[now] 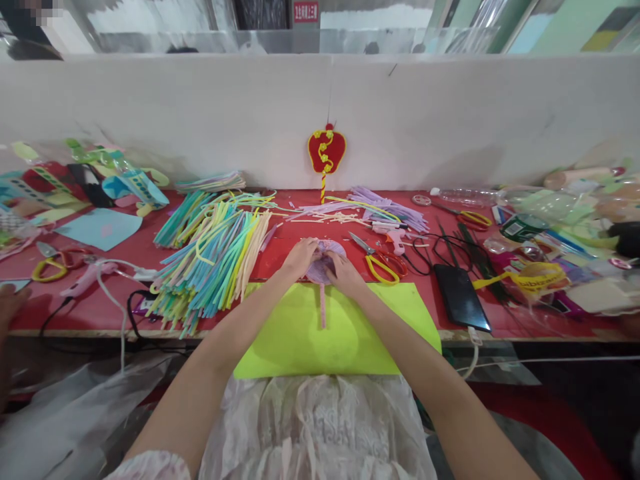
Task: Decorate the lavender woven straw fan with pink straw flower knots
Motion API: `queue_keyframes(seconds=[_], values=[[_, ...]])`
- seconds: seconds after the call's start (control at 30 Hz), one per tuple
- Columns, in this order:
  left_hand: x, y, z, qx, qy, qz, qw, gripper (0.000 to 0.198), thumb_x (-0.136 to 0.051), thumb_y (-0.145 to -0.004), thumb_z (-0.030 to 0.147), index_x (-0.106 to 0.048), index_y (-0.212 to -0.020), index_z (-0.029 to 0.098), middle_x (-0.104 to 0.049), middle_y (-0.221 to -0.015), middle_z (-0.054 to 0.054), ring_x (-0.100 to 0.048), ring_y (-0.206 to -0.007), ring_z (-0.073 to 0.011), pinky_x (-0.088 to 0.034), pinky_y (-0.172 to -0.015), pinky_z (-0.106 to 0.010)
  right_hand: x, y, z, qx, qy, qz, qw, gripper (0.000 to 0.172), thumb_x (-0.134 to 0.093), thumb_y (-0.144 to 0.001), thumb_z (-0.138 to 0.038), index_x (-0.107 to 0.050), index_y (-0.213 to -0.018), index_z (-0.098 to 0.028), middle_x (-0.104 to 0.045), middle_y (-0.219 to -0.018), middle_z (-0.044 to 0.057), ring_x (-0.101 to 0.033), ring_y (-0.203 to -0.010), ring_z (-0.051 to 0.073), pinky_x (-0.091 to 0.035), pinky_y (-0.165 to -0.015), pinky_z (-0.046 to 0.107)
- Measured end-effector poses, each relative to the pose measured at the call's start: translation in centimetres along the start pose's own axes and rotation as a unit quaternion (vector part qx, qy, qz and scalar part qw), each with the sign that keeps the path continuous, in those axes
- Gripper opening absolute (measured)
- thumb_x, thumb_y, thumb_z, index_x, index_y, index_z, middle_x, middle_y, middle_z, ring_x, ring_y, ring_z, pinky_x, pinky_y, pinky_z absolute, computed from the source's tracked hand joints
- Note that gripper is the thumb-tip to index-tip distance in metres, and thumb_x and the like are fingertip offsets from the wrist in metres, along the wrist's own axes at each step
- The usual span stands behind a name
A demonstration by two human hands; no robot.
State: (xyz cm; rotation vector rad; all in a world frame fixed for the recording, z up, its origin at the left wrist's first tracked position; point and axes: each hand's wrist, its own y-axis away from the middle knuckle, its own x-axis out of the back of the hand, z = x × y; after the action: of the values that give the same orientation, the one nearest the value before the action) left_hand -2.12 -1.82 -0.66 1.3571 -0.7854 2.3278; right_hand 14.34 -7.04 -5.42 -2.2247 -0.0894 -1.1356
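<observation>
A small round purple fan (317, 272), seemingly made of pipe cleaners, is between my hands, its thin handle (323, 310) pointing toward me. My left hand (301, 257) is closed on the far left side of the disc, fingers bent over its upper edge. On the right edge, my right hand (345, 273) grips with curled fingers. Some fingertips are hidden or too small to make out. Under the handle lies a bright yellow-green sheet (280, 340), hanging over the table edge toward my lap.
Left of my hands is a heap of coloured pipe cleaners (210, 260); purple ones (385, 208) lie behind. Scissors (380, 265), a pink glue gun (395, 240) and a phone (461, 297) are on the right. A red decorated fan (327, 152) stands against the white partition (200, 113).
</observation>
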Motion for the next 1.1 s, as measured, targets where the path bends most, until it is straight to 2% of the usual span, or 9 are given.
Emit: queue_keyframes(seconds=[0.13,0.33,0.57,0.7,0.87,1.0,1.1], values=[[-0.1,-0.1,0.2,0.022,-0.008,-0.005,1.0,0.012,-0.056,-0.081,0.019,-0.058,-0.092,0.014,-0.06,-0.094,-0.007,-0.054,-0.092,-0.0194,-0.042,-0.086,-0.032,0.1,0.0,-0.1,0.002,-0.002,0.006,1.0,0.039,-0.042,-0.085,-0.024,-0.042,-0.123,-0.014,-0.055,-0.12,0.016,-0.05,-0.114,0.026,-0.041,-0.095,0.046],[-0.7,0.4,0.8,0.075,-0.014,0.032,0.997,0.011,-0.053,-0.083,0.019,-0.058,-0.092,0.016,-0.06,-0.093,-0.007,-0.054,-0.09,-0.0195,-0.042,-0.084,-0.031,0.2,0.0,-0.2,-0.007,-0.01,0.0,1.0,0.038,-0.041,-0.087,-0.026,-0.043,-0.123,-0.014,-0.055,-0.12,0.016,-0.05,-0.114,0.025,-0.041,-0.096,0.045],[-1.1,0.5,1.3,0.125,-0.035,0.042,0.991,0.01,-0.054,-0.082,0.019,-0.059,-0.089,0.015,-0.06,-0.093,-0.01,-0.055,-0.091,-0.0218,-0.043,-0.084,-0.033,0.0,0.0,0.1,-0.003,0.011,-0.016,1.0,0.041,-0.038,-0.089,-0.029,-0.041,-0.128,-0.014,-0.053,-0.125,0.015,-0.047,-0.118,0.025,-0.039,-0.099,0.045],[-1.4,0.8,0.8,0.105,-0.017,0.042,0.993,0.014,-0.058,-0.079,0.018,-0.06,-0.092,0.014,-0.061,-0.097,-0.01,-0.056,-0.096,-0.0224,-0.043,-0.088,-0.035,0.2,-0.1,-0.1,0.006,0.059,-0.038,0.998,0.042,-0.033,-0.091,-0.029,-0.044,-0.129,-0.014,-0.05,-0.129,0.014,-0.045,-0.121,0.025,-0.036,-0.102,0.045],[-1.0,1.6,-0.7,0.075,0.088,0.055,0.992,0.034,-0.049,-0.082,0.009,-0.053,-0.116,0.016,-0.061,-0.113,-0.009,-0.057,-0.103,-0.0172,-0.043,-0.094,-0.032,0.4,-0.1,-0.4,0.011,0.083,-0.047,0.995,0.042,-0.031,-0.091,-0.028,-0.046,-0.129,-0.015,-0.049,-0.13,0.012,-0.044,-0.121,0.023,-0.036,-0.104,0.042],[-0.5,2.0,-1.5,0.058,0.137,0.053,0.988,0.038,-0.047,-0.08,0.004,-0.054,-0.116,0.016,-0.064,-0.109,-0.007,-0.06,-0.098,-0.0154,-0.045,-0.093,-0.031,0.3,0.0,-0.3,0.009,0.084,-0.046,0.995,0.043,-0.03,-0.092,-0.028,-0.045,-0.131,-0.016,-0.049,-0.131,0.011,-0.044,-0.122,0.022,-0.036,-0.104,0.041],[-0.6,2.0,-1.7,0.041,0.14,0.06,0.988,0.03,-0.053,-0.079,0.008,-0.059,-0.108,0.014,-0.065,-0.103,-0.008,-0.061,-0.094,-0.0157,-0.046,-0.09,-0.031,0.3,0.0,-0.2,0.012,0.083,-0.049,0.995,0.043,-0.03,-0.092,-0.028,-0.044,-0.132,-0.018,-0.048,-0.131,0.01,-0.044,-0.122,0.023,-0.036,-0.103,0.042]])
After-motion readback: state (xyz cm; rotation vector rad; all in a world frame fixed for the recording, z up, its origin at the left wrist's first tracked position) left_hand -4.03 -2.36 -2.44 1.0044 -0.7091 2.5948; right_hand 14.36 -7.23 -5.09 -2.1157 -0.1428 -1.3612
